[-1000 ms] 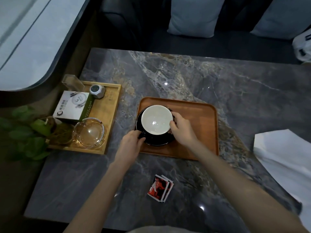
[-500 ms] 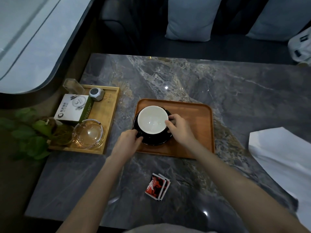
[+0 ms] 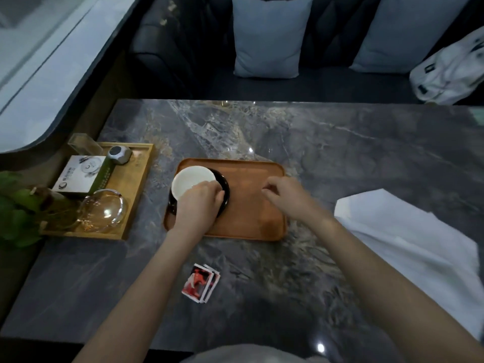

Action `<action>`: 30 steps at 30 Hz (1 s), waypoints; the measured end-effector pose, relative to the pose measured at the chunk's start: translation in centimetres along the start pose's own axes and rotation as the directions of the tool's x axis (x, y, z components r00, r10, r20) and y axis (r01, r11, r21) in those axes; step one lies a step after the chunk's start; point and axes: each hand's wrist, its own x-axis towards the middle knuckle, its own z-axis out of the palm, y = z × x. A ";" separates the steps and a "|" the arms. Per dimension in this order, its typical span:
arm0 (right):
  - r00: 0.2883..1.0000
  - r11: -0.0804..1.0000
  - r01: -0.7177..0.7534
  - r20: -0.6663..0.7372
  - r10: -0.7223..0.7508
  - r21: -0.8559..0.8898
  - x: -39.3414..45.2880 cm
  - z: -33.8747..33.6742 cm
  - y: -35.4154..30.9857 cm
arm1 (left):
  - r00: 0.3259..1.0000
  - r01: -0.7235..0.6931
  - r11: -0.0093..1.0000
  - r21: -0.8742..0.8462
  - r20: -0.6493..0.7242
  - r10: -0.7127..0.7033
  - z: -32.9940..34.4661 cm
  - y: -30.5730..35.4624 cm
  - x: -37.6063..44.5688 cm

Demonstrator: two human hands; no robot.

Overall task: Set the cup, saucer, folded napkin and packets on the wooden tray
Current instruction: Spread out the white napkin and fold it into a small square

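Observation:
A white cup [image 3: 190,179] stands on a black saucer [image 3: 224,185] in the left part of the brown wooden tray [image 3: 251,213]. My left hand [image 3: 197,203] lies over the cup's near rim and the saucer, fingers curled on the cup. My right hand [image 3: 285,196] hovers over the tray's right half, fingers loosely curled, holding nothing. Red and white packets [image 3: 200,282] lie stacked on the marble table in front of the tray. A white napkin [image 3: 408,247] lies spread on the table at the right.
A lighter wooden tray [image 3: 136,195] at the left holds a glass ashtray [image 3: 103,209], a white-green box [image 3: 82,175] and a small silver object [image 3: 119,154]. A green plant [image 3: 15,213] sits at the far left. A dark sofa with cushions [image 3: 267,35] and a white bag [image 3: 450,72] lie behind the table.
My right hand let go of the cup and moved right over the tray. My left hand shifted from the saucer's near edge onto the cup. The camera view tilted up.

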 end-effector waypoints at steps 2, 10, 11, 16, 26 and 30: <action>0.999 1.000 -0.014 -0.030 0.014 0.021 -1.7 -2.0 2.0 | 0.998 -0.058 0.998 -0.038 -0.005 0.058 1.2 3.0 -0.3; 0.957 0.969 -0.175 -0.202 0.208 0.172 -9.9 -7.2 12.1 | 0.956 -0.295 0.922 -0.251 -0.078 0.284 8.9 14.4 -4.0; 0.946 0.963 -0.201 -0.218 0.239 0.180 -11.0 -7.4 13.5 | 0.954 -0.299 0.915 -0.270 -0.056 0.295 10.0 15.7 -4.5; 0.944 0.964 -0.263 -0.197 0.263 0.028 -14.9 -6.9 19.4 | 0.925 -0.358 0.912 -0.199 0.060 0.376 15.6 20.3 -6.8; 0.977 0.980 -0.188 -0.118 0.179 -0.065 -16.5 -5.4 23.3 | 0.952 0.172 0.870 -0.462 0.306 -0.026 19.7 24.0 -8.1; 0.965 0.977 -0.187 -0.168 0.203 0.105 -16.2 -6.2 23.2 | 0.917 0.384 0.612 -0.691 0.364 -0.164 19.3 23.7 -6.7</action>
